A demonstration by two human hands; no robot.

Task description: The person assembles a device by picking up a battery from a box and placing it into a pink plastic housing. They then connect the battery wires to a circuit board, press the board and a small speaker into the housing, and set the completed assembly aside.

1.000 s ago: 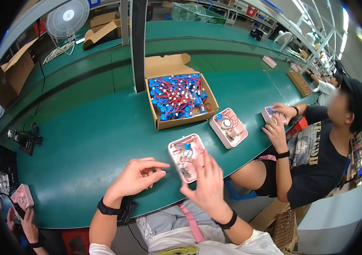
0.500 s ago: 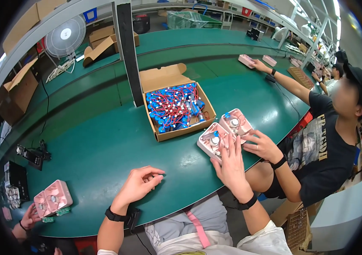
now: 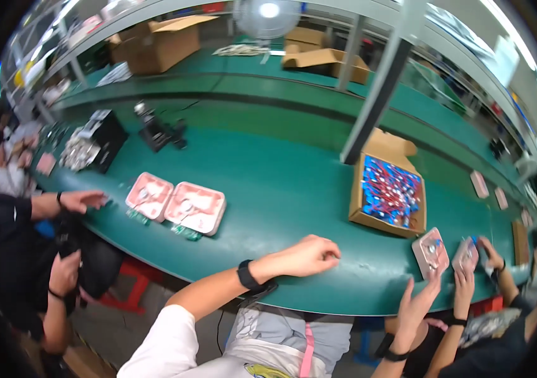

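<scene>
My left hand [image 3: 309,256] hovers over the table's near edge with its fingers curled in and nothing visible in them. To the right, my right hand [image 3: 414,305] has its fingers stretched out, their tips at the near end of an open pink plastic housing [image 3: 431,253]. Inside that housing sit a white round part and a small blue piece. Beside it is another pink housing [image 3: 465,257], with a co-worker's hands [image 3: 463,291] at it. Beyond my right hand stands an open cardboard box [image 3: 378,222] full of blue cylindrical cells with red wires.
Left of my left hand lies an opened pink housing pair [image 3: 196,208] with green circuit boards [image 3: 186,233]. Another person's hand [image 3: 82,200] is near it. A black stand [image 3: 158,132] and black box [image 3: 108,138] stand farther back. A metal post [image 3: 378,88] rises behind the cardboard box.
The view has swung left, bringing the left-hand person into sight. My right hand has drawn back toward the housing's near end. The co-worker's far-reaching hand is now at the second housing.
</scene>
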